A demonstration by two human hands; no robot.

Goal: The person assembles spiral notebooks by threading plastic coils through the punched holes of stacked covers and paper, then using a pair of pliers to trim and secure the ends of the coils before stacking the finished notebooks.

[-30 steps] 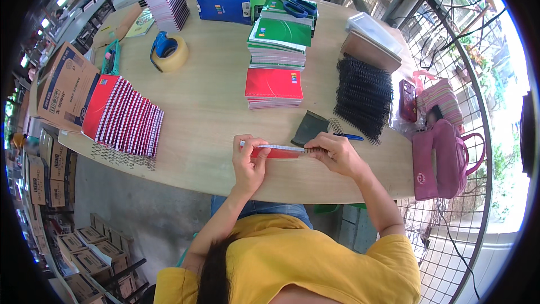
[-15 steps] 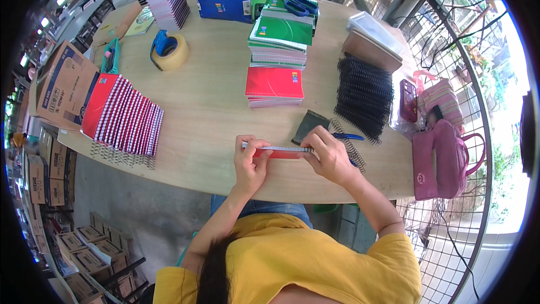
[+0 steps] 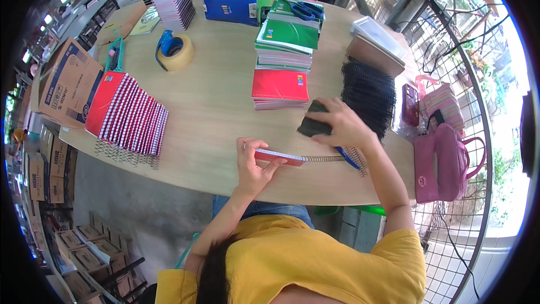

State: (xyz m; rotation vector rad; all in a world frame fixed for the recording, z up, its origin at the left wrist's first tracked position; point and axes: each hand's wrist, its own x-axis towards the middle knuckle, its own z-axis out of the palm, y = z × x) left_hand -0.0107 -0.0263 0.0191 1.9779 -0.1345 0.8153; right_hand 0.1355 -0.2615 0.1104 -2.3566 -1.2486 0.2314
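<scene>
Near the table's front edge my left hand (image 3: 253, 168) pinches a small red notebook (image 3: 279, 157), spine edge turned up. A thin dark spiral coil (image 3: 323, 159) sticks out from the notebook's right end and runs toward a blue-handled tool (image 3: 350, 159). My right hand (image 3: 350, 128), slightly blurred, has its fingers around a dark green-black block (image 3: 313, 126) above that coil. Whether the block is fully off the table I cannot tell. More loose coils (image 3: 360, 164) lie under my right wrist.
A stack of red notebooks (image 3: 280, 85) and one of green notebooks (image 3: 289, 34) stand ahead. Black coils (image 3: 368, 93) are heaped at right, beside a pink bag (image 3: 441, 169). At left are spiral-bound notebooks (image 3: 132, 115), a carton (image 3: 70, 81) and a tape roll (image 3: 181, 55).
My right hand has let go of the notebook's end and moved up and right onto the dark block, which has shifted. The notebook now tilts, with coil showing from its right end.
</scene>
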